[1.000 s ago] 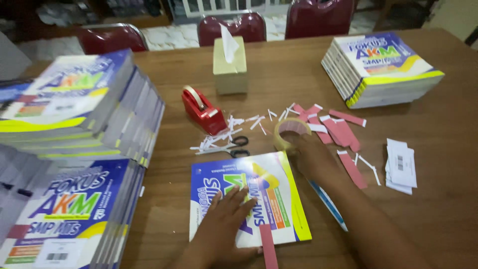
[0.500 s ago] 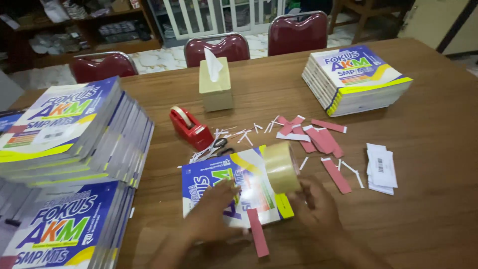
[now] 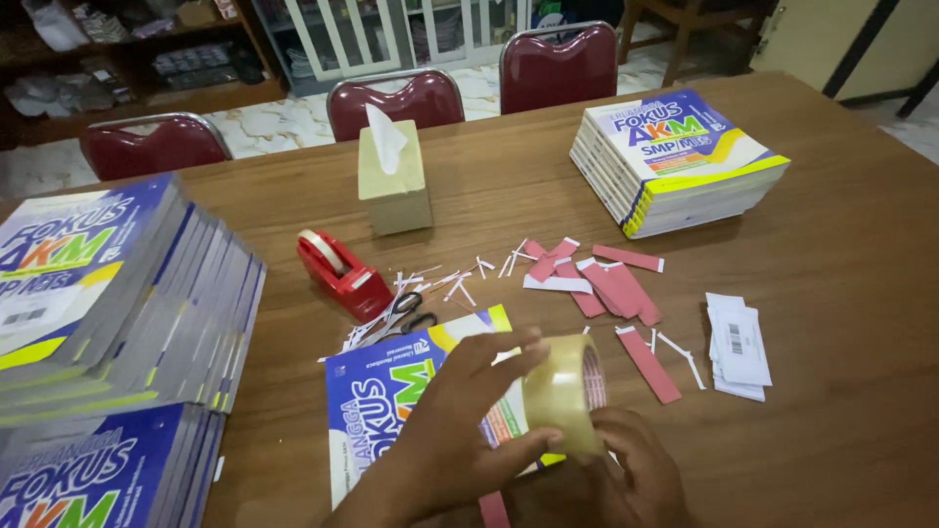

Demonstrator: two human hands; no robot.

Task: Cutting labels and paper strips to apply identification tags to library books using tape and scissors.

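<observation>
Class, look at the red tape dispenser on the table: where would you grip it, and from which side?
Grip the red tape dispenser across its two flat sides, from above. It lies long and narrow, nothing stands over it, and the roll sits at its far end, so the low near half looks easiest.

I note the tape roll (image 3: 565, 394) as clear with a yellowish tint. The book (image 3: 391, 406) under it has a blue cover with a yellow corner and white and green lettering. The stack (image 3: 675, 156) matches: blue covers, yellow edge band. Dispenser (image 3: 342, 274) red. Strips (image 3: 611, 286) red with white ends. Tissue box (image 3: 393, 188) tan. Labels (image 3: 739, 344) white. Table (image 3: 841, 244) brown wood grain. Chairs (image 3: 559, 66) maroon.
</observation>
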